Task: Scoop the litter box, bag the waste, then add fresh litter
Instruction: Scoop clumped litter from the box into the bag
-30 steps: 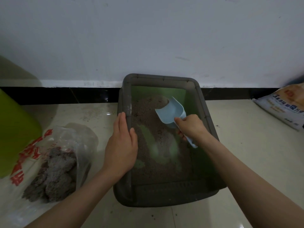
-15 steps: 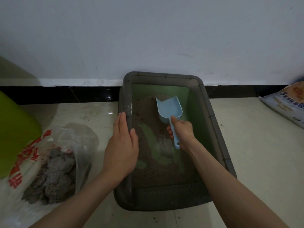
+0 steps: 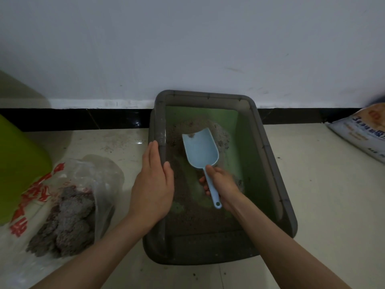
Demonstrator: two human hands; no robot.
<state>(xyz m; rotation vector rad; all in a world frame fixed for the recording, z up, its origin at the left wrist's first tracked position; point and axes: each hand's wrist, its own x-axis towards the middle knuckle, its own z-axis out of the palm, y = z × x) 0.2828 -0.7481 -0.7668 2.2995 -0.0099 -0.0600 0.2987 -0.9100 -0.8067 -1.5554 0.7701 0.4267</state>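
A grey litter box (image 3: 270, 163) with a green inside stands on the floor against the wall. Thin grey litter (image 3: 187, 217) covers part of its bottom, heaped at the far end. My right hand (image 3: 221, 182) grips the handle of a light blue scoop (image 3: 200, 150), whose blade points toward the far heap and carries a few grains at its tip. My left hand (image 3: 153, 184) rests flat on the box's left rim, fingers straight. A clear plastic bag (image 3: 68, 209) with red print lies to the left, holding grey clumps of waste.
A lime green container (image 3: 18, 163) stands at the far left beside the bag. A white printed litter sack (image 3: 362, 130) lies at the right edge by the black baseboard. Litter crumbs dot the pale tiled floor (image 3: 325, 205) around the box.
My right hand has turned the scoop from pointing left to pointing straight at the far heap and drawn it nearer the box's middle. My left hand stayed on the rim.
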